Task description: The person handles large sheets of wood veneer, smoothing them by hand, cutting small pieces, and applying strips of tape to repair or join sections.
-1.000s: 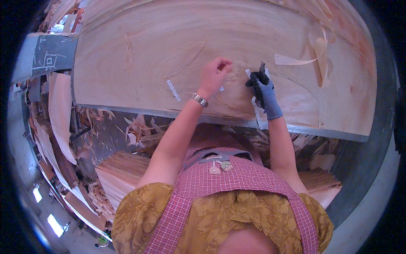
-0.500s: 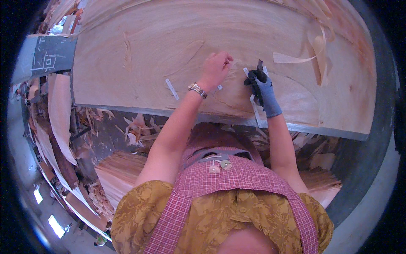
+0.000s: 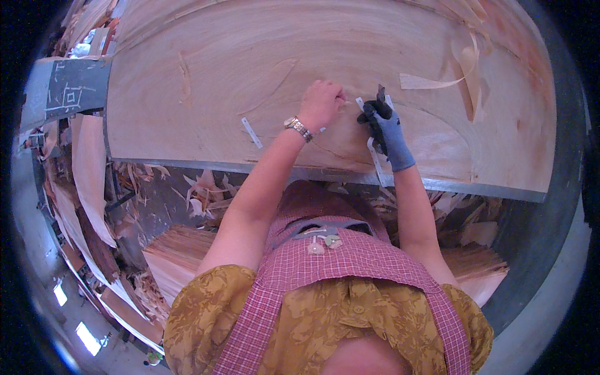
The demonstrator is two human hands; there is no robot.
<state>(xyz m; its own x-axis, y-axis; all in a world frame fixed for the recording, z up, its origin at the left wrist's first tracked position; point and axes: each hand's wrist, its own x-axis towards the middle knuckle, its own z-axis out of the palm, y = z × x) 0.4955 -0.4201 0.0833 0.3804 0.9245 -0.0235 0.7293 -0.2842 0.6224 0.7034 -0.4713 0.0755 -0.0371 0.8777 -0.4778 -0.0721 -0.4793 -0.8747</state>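
Observation:
A broad sheet of pale wood veneer lies before me. My left hand, bare and with a metal watch at the wrist, is over its middle. Its fingers are curled closed at the sheet; what they pinch, if anything, is too small to tell. My right hand, in a blue and black glove, is closed round a dark blade-like tool pointing away from me. White strips of perforated tape show around that glove, one long strip reaching the near edge. Another short tape strip lies left of my left forearm.
Curled veneer offcuts lie at the right of the sheet, and a thin sliver at the left. Below the table's near edge are loose scraps and a veneer stack. Long veneer strips hang at the left.
My left hand has shifted slightly right across the sheet, its fingers still curled. The right hand keeps its hold on the dark tool, nearly in place. The whole view has shifted a little.

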